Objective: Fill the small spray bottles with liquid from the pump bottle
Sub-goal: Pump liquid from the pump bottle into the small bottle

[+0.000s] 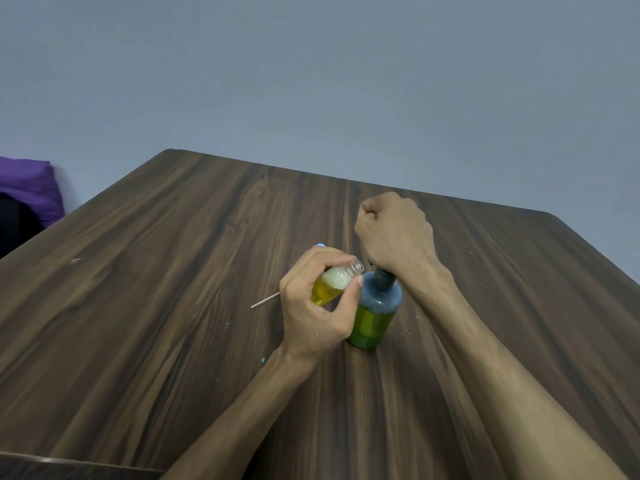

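Head view
Left hand [313, 306]: fingers curled round the small spray bottle [334, 284], uncapped, tilted, neck at the pump bottle's top.
Right hand [393, 232]: fisted over the pump head.
Pump bottle [375, 315]: upright on the desk [156, 271], mid-desk.
Open room: bare wood toward 9 o'clock; far edge at 12.

small spray bottle [331, 285] – uncapped, tilted, yellow liquid, foam | pump bottle [375, 315] – upright, green liquid

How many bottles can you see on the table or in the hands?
2. A small bottle, tilted and open-topped, is held in the left hand. The pump bottle stands on the table under the right hand. Others may be hidden.
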### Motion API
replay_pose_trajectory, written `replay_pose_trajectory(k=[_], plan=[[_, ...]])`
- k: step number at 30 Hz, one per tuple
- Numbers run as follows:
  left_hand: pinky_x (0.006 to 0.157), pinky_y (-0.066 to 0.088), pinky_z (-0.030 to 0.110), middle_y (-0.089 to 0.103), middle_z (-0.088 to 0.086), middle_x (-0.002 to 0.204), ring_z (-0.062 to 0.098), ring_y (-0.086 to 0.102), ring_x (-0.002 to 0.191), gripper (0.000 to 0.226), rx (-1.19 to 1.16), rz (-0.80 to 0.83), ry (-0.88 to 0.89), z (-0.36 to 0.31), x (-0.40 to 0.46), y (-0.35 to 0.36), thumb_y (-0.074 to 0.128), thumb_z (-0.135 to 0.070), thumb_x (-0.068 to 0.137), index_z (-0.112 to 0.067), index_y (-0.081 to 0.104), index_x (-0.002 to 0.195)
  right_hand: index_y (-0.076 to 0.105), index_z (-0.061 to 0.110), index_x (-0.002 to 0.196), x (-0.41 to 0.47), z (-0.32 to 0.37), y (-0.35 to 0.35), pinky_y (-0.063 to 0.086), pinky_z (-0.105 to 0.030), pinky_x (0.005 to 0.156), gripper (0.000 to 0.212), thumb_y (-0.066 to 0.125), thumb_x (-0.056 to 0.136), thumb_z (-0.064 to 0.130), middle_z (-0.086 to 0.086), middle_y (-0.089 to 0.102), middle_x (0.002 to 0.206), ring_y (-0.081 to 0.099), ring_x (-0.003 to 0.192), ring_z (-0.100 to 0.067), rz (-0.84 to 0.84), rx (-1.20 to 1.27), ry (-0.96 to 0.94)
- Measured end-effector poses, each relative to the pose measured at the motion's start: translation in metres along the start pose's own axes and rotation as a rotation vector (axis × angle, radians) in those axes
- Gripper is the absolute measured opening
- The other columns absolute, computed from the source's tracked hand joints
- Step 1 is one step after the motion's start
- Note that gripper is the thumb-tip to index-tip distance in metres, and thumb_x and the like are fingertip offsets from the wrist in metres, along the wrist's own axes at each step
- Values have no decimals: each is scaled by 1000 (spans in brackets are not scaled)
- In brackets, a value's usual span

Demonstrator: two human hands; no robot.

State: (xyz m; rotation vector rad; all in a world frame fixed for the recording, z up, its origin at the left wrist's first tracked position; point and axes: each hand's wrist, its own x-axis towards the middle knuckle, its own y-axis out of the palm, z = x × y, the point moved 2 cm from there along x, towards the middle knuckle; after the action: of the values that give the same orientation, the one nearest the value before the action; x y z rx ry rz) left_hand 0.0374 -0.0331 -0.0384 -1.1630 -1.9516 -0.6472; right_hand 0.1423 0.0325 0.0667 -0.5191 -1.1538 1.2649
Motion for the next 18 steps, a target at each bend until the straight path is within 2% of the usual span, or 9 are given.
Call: replay_pose_trajectory(k=[3,7,12,18], plan=[[81,55,36,72,5,91,24,69,85,15,5,-5,5,1,-1,1,81,0,79,3,72,91,47,12,58,0,2,2,29,-31,52,23,45,80,10,0,51,57,41,54,-20,40,-27,0],[80,55,36,73,6,93,25,70,87,16,7,-2,14,2,-2,1,82,-2,80,3,73,92,44,11,57,1,-1,-1,29,-31,52,23,46,80,10,1,48,56,39,53,-20,-21,-10,3],[87,53,34,73,6,91,25,70,85,17,7,2,14,4,-4,2,84,-1,78,3,72,90,50,12,57,-3,-1,4,33,-33,57,24,46,81,12,1,56,60,47,57,-22,53,-13,25],[82,54,36,72,6,91,25,69,84,18,11,0,17,5,-4,1,85,-2,78,3,72,90,36,12,56,-1,2,-1,29,-33,53,22,44,76,9,2,41,52,32,52,-20,7,25,22]])
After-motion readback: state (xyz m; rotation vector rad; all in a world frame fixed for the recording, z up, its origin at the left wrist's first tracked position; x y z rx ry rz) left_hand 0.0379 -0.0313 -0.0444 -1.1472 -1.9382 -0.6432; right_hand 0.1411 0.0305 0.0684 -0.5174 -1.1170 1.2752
